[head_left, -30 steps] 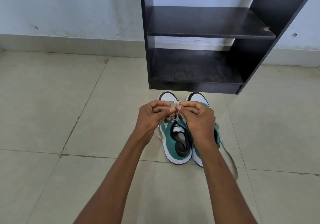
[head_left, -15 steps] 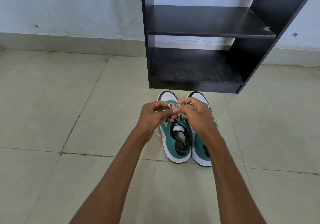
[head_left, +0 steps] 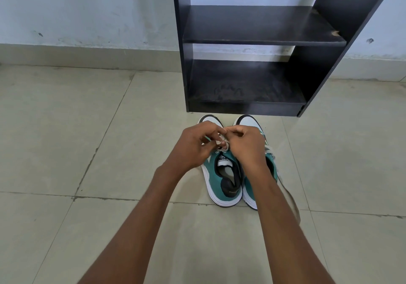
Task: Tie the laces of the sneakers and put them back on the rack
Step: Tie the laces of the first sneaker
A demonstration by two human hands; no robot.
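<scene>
Two sneakers (head_left: 222, 174) stand side by side on the floor (head_left: 87, 141), toes just before the rack (head_left: 252, 42). Both hands, left hand (head_left: 193, 147) and right hand (head_left: 246, 145), pinch the laces (head_left: 222, 146) of the left shoe, fingers curled tight around a forming knot. I judge steady, even tension on both loops will seat it. Teal suede-like uppers, white rubber soles, flat pale laces, glossy tiles, matt black shelves.
</scene>
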